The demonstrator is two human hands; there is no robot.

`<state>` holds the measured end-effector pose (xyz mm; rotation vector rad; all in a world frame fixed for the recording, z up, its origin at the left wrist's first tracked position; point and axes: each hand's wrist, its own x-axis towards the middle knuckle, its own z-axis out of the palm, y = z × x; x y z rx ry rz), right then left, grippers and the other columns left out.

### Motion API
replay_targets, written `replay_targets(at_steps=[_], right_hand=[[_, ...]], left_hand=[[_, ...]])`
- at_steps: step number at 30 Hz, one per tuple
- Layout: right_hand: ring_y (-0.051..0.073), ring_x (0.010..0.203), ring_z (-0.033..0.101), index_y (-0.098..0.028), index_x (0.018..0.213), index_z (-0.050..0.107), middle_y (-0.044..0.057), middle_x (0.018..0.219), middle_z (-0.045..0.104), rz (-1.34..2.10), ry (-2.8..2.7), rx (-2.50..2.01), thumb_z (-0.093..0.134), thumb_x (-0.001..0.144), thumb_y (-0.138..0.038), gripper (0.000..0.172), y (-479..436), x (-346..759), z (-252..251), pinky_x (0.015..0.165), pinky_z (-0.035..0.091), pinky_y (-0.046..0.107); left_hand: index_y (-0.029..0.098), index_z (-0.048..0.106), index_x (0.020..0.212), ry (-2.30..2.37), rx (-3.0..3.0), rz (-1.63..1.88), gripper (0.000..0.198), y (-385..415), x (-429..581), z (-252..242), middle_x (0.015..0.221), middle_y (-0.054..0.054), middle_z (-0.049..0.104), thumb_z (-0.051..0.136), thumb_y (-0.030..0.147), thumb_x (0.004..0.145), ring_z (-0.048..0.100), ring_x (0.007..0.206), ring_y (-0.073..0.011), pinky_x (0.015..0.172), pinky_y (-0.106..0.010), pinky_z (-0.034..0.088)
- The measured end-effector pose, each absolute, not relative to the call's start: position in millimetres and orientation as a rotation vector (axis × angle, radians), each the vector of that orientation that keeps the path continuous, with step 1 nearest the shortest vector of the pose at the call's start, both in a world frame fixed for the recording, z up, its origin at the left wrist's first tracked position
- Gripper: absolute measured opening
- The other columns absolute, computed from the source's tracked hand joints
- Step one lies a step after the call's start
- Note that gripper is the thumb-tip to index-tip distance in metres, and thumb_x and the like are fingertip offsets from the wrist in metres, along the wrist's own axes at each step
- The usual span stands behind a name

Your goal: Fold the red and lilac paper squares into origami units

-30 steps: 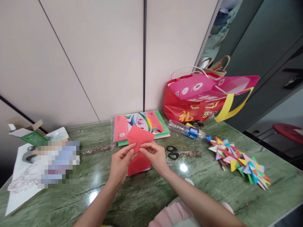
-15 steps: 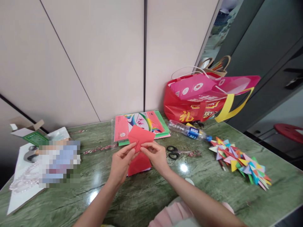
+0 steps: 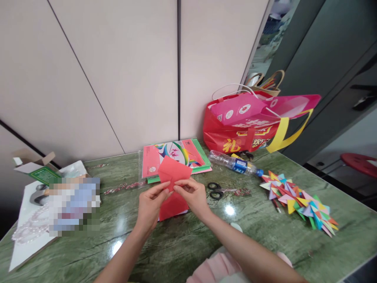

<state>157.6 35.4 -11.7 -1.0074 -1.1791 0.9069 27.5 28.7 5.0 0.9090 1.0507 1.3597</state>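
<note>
Between both hands is a sheet of red paper [image 3: 174, 169], creased and partly folded, held up above the table. My left hand [image 3: 151, 202] pinches its lower edge with thumb and forefinger. Close beside it, my right hand [image 3: 193, 195] pinches the same edge, the fingertips of the two hands almost touching. Below the hands lies more red paper [image 3: 171, 206] on the table, with a thin pale edge showing under it. A pack of coloured paper [image 3: 150, 157] with a printed cover rests behind the held sheet, which hides part of it.
Black-handled scissors [image 3: 216, 190] lie right of my hands on the green table [image 3: 118, 220]. Further right are a plastic bottle [image 3: 235, 163], folded multicoloured paper pieces [image 3: 297, 200] and a red bag [image 3: 224, 129]. At left, a white board [image 3: 20, 251] carries clear beads and a blurred-out item.
The hands hold the red paper in nearly the same spot; its upper part is tilted slightly differently. The view has shifted a little. Nothing was let go.
</note>
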Motion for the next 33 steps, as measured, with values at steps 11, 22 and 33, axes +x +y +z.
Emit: replay_targets(at_steps=[11, 22, 33], right_hand=[[0.013, 0.062, 0.056, -0.018, 0.071, 0.069, 0.002, 0.07, 0.062, 0.919, -1.195, -1.035, 0.065, 0.067, -0.023, 0.007, 34.9, 155.7, -12.5, 0.057, 0.045, 0.024], [0.014, 0.065, 0.06, -0.017, 0.075, 0.063, 0.003, 0.077, 0.06, 0.953, -1.171, -1.018, 0.067, 0.062, -0.022, 0.014, 33.3, 151.1, -18.9, 0.058, 0.051, 0.024], [0.014, 0.059, 0.06, -0.016, 0.072, 0.057, 0.0, 0.066, 0.06, 0.984, -1.112, -1.057, 0.06, 0.063, -0.018, 0.01, 39.6, 150.6, -25.0, 0.058, 0.051, 0.025]], left_hand=[[0.013, 0.073, 0.078, 1.06, 0.882, 1.338, 0.026, 28.6, 27.3, 4.5, 0.076, -0.007, 0.073, 0.076, 0.021, 0.052, 0.066, 0.074, -0.0206, 0.082, -0.037, 0.05], [0.014, 0.073, 0.08, 1.157, 0.949, 1.323, 0.029, 30.9, 26.8, -2.5, 0.077, -0.008, 0.073, 0.076, 0.023, 0.053, 0.066, 0.071, -0.0196, 0.074, -0.031, 0.052], [0.014, 0.072, 0.081, 1.202, 0.991, 1.328, 0.03, 32.6, 26.0, -4.7, 0.079, -0.007, 0.073, 0.075, 0.023, 0.053, 0.067, 0.069, -0.0192, 0.072, -0.029, 0.052]])
